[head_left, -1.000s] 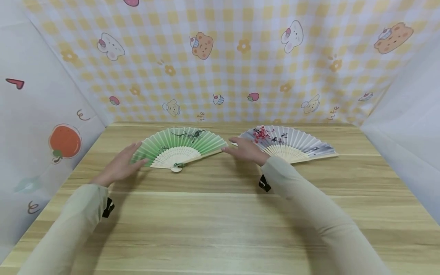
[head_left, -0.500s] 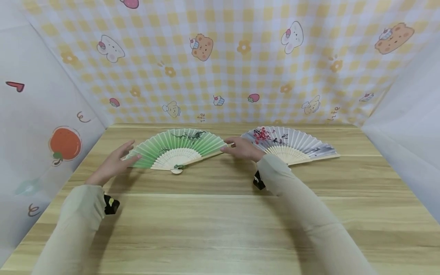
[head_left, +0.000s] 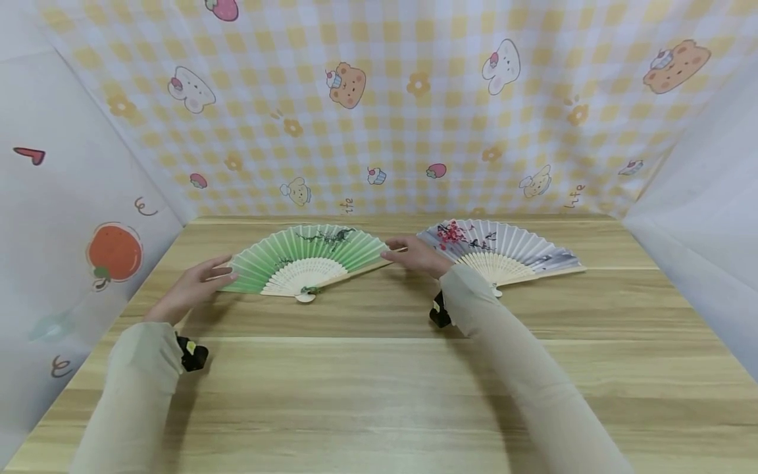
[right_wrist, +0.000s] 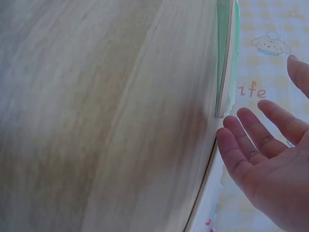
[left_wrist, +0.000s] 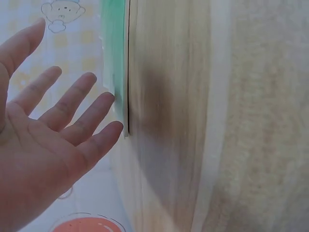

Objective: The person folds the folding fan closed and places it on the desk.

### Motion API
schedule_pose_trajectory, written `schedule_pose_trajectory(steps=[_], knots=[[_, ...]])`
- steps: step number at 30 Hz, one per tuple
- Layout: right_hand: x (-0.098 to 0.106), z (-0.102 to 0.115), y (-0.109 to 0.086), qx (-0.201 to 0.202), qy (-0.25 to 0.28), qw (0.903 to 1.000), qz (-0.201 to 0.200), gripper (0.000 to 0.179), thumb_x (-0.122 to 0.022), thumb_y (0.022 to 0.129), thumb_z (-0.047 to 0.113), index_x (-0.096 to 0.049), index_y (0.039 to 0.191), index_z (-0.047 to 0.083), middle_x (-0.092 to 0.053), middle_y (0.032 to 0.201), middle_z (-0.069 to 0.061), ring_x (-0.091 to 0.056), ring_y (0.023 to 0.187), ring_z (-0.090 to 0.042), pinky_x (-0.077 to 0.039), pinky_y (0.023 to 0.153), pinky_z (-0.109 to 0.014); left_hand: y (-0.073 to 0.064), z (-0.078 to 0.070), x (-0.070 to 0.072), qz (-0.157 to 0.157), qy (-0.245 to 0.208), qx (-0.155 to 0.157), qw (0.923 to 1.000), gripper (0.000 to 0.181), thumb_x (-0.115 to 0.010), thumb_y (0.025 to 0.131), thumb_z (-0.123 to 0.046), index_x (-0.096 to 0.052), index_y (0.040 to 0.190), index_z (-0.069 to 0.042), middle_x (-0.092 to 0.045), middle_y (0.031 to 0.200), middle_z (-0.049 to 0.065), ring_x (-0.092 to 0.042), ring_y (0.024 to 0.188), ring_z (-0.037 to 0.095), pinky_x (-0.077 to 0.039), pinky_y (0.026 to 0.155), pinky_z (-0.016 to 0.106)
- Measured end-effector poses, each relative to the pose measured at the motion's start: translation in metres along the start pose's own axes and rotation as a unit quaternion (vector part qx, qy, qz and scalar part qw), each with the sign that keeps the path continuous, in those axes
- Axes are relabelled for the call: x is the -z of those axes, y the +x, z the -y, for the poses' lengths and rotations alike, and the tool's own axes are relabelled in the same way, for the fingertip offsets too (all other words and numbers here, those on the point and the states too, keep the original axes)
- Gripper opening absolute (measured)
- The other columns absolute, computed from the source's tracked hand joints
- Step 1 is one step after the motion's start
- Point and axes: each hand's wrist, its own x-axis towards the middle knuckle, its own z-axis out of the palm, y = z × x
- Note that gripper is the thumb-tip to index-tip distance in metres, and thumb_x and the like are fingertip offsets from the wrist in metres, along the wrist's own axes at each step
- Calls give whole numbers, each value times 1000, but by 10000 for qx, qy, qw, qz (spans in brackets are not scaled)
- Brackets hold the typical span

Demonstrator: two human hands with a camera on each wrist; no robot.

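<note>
Head view: green fan [head_left: 310,263] lies spread on the desk [head_left: 379,395], pivot toward the person, between both hands. Left hand [head_left: 192,288] is at its left end, right hand [head_left: 417,255] at its right end; grey fan [head_left: 503,253] with red blossoms sits spread just beyond the right hand. Dark branch print and green cord [head_left: 310,290] at the pivot show from here; the palms do not.

Wrist views give the palms. Left: fingers spread wide, thumb well apart, little and ring fingertips beside the green edge, which is a narrow strip here. Right: fingers loosely spread, gripping nothing, tips near the fan's end stick [right_wrist: 225,77]. Cannot tell whether either hand touches it.
</note>
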Motion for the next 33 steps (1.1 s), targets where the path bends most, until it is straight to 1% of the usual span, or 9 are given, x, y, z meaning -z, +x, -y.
schedule_pose_trajectory(steps=[2, 8, 10, 16, 19, 22, 28, 33], knots=[[0, -2, 1, -72, 103, 9999, -29, 50, -53, 89, 26, -40, 131, 1, -43, 130, -16, -42, 116, -30, -40, 94, -39, 0, 2, 0, -69, -63, 15, 10000, 69, -45, 92, -35, -8, 142, -4, -22, 136, 32, -20, 124, 46, -26, 94, 61], [-2, -5, 5, -305, 438, 9985, -151, 49, -55, 88, 25, -41, 130, 3, -43, 129, -16, -46, 111, -28, -45, 88, -36, -1, 5, 1, -454, -103, 65, 9989, 68, -45, 91, -37, -14, 141, -2, -25, 135, 31, -25, 122, 45, -28, 94, 59], [-3, -4, 5, -363, 511, 9978, -215, 48, -55, 88, 23, -42, 129, 2, -44, 129, -16, -47, 110, -28, -46, 87, -35, 0, 6, 1, -526, -131, 84, 9985, 68, -46, 91, -37, -15, 140, -2, -26, 135, 31, -24, 122, 45, -28, 95, 59], [-6, -4, 7, -502, 552, 9962, -444, 46, -59, 86, 18, -45, 127, 3, -45, 127, -15, -48, 108, -27, -47, 84, -33, 0, 12, 3, -628, -35, 149, 9979, 67, -46, 91, -36, -17, 139, 0, -25, 134, 33, -23, 122, 46, -27, 96, 58], [-7, -5, 8, -453, 514, 9965, -484, 46, -60, 84, 15, -46, 126, 2, -47, 125, -16, -47, 109, -27, -48, 81, -32, 0, 16, 4, -695, 26, 158, 9975, 67, -47, 91, -36, -17, 139, 0, -26, 134, 33, -24, 122, 46, -27, 96, 58], [-8, -7, 9, -417, 524, 9966, -487, 46, -61, 84, 13, -46, 126, 0, -49, 122, -17, -47, 108, -27, -48, 78, -32, -1, 19, 5, -696, 47, 192, 9974, 68, -47, 90, -37, -18, 139, 0, -26, 134, 32, -24, 122, 46, -28, 95, 58], [-11, -8, 10, -450, 664, 9951, -585, 45, -61, 83, 9, -47, 125, -1, -51, 117, -17, -47, 103, -25, -47, 72, -28, 0, 24, 5, -763, 123, 256, 9967, 69, -49, 89, -38, -20, 138, 1, -26, 134, 33, -25, 121, 47, -29, 94, 58], [-14, -8, 12, -497, 791, 9932, -692, 44, -61, 83, 7, -48, 123, -1, -50, 116, -17, -47, 103, -25, -46, 73, -27, 1, 27, 5, -793, 163, 397, 9959, 71, -51, 88, -38, -19, 138, 3, -23, 134, 35, -23, 121, 48, -28, 95, 59]])
